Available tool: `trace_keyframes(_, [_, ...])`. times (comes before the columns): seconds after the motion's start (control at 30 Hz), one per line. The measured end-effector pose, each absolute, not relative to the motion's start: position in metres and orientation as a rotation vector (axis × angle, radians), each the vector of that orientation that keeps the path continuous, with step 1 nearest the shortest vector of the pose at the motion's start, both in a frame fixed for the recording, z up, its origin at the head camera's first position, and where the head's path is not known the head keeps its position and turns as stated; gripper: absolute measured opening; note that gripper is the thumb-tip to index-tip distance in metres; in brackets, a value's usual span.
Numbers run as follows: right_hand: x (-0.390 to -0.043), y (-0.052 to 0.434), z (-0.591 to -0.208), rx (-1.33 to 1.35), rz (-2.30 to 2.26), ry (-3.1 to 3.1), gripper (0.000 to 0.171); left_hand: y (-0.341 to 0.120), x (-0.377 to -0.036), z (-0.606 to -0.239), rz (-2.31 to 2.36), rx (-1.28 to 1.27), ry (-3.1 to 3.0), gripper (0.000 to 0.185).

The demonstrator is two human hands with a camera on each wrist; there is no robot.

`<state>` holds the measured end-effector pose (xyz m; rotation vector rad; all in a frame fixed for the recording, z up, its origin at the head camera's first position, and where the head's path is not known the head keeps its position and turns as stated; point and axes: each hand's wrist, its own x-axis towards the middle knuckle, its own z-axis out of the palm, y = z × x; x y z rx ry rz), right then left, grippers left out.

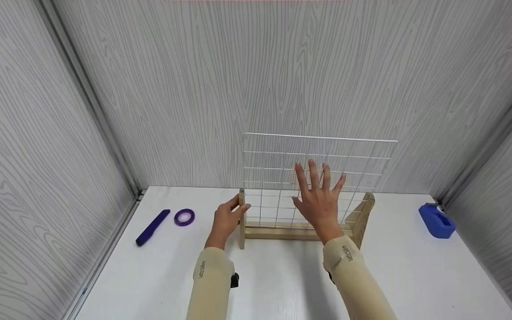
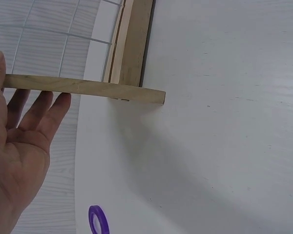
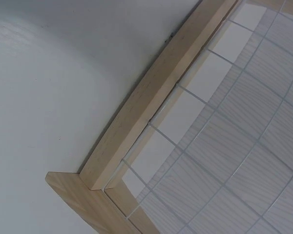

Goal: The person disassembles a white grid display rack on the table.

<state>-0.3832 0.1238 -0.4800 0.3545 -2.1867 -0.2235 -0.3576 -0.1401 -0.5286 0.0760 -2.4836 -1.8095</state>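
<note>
White wire grid panel (image 1: 318, 173) is standing upright in a wooden base (image 1: 298, 231) near the back of the white desk (image 1: 282, 284), its long bottom rail lying on the desk and a short wooden foot crossing each end. From the right wrist view the grid's bottom edge is sitting in a slot along that rail, close to the corner where the rail is meeting a foot. The right hand (image 1: 320, 198) is lying flat against the near face of the grid – fingers (image 1: 313, 171) straight and spread, pointing up, palm on the wires, curled round nothing. The left hand (image 1: 227, 220) is resting at the left end of the base, its thumb on the near side of the left wooden foot (image 1: 241, 220) and its fingers lying along the far side; in the left wrist view the fingers are straight and relaxed rather than wrapped, the thumb tip touching the stick. Both forearms are wearing beige sleeves (image 1: 209, 284). Further left on the desk a purple tape roll (image 1: 184, 217) is lying flat, and just beside it – apart from it – a dark purple pen-like tool (image 1: 153, 227) is lying at a slant. Well off to the right, near the back corner, a blue tape dispenser (image 1: 436, 220) is sitting on the desk. Grey wood-grain walls are enclosing the desk on three sides.
</note>
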Motion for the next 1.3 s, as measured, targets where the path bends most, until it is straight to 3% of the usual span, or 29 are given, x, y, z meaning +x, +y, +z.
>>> trace_keyframes(1.3, [-0.384,0.129,-0.427,0.383,-0.193,-2.156,0.115,-0.139,-0.364,-0.528,-1.832,0.087,-2.507,0.066])
